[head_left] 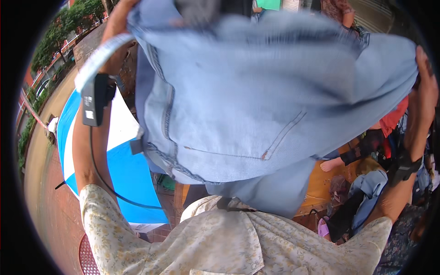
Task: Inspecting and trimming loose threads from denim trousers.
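Note:
A light blue pair of jeans (247, 101) is stretched up in front of me and blurred by motion in its upper part. Stitched pocket lines and a frayed seam show on the cloth. At the upper left, my left hand (120, 18) grips one side of it; its fingers are mostly cut off or hidden. My right hand (427, 80) is closed on the opposite side at the far right. The left wrist carries a black device (94, 101) with a pale strap and a cable; a black band (405, 167) circles the right wrist.
A blue and white umbrella (130, 172) stands open at my left. Heaped clothes (366, 188) lie at the lower right, near another person's bare foot (332, 165) and a pink sandal (323, 228). Another person (337, 11) is at the top right. Brick paving (68, 220) runs along the left.

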The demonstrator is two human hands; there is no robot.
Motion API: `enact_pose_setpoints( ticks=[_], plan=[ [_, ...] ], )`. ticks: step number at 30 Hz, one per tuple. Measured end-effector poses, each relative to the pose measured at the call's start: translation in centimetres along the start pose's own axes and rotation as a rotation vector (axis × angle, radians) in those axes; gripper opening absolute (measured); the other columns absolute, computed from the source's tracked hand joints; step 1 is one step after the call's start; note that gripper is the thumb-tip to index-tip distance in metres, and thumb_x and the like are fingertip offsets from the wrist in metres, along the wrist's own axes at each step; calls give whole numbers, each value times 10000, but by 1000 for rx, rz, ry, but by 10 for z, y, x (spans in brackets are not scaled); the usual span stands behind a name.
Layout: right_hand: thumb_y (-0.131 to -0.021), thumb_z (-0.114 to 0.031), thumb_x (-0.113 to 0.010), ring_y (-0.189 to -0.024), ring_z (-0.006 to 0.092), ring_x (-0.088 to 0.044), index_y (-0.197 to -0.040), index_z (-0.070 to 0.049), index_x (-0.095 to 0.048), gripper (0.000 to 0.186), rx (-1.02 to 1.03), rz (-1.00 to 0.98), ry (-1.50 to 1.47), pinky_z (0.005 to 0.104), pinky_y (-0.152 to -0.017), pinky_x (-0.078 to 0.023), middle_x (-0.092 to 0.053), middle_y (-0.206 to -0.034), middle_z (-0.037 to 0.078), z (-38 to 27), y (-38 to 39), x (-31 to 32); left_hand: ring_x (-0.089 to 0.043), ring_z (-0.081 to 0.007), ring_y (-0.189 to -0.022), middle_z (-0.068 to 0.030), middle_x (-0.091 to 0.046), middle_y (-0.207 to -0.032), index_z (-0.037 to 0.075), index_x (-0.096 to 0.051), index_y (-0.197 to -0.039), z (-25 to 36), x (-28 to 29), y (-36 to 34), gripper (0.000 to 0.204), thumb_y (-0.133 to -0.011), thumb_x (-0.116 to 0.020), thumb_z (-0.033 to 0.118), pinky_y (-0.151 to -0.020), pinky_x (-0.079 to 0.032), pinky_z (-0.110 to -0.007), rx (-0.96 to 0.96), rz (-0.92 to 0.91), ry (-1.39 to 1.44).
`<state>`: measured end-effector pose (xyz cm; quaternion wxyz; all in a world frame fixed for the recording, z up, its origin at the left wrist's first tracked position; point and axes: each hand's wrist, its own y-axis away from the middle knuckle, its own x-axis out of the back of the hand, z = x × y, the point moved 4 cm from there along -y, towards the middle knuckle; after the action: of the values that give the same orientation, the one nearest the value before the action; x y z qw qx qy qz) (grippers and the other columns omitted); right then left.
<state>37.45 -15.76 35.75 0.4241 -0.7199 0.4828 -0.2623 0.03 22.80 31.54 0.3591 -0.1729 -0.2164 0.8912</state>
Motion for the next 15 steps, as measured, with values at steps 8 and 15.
enact_pose_setpoints(
  ticks=[8,15],
  plan=[
    [-849,-205,-611,-457,19,-385,-849,-87,-536,139,-801,-128,-121,182,-398,-279,-475,-637,-64,192,217,60,-605,-140,-791,-51,-619,-899,25,-562,-978,-135,-5,85,220,-856,-585,206,-737,-500,-285,213,214,158],
    [-825,-251,-643,-392,28,-341,-779,-108,-519,195,-1026,-211,-19,188,-350,-226,-418,-559,-66,212,263,64,-605,-130,-796,-56,-624,-926,10,-578,-989,-156,-34,114,210,-867,-563,180,-732,-498,-260,299,142,232]
  ],
)
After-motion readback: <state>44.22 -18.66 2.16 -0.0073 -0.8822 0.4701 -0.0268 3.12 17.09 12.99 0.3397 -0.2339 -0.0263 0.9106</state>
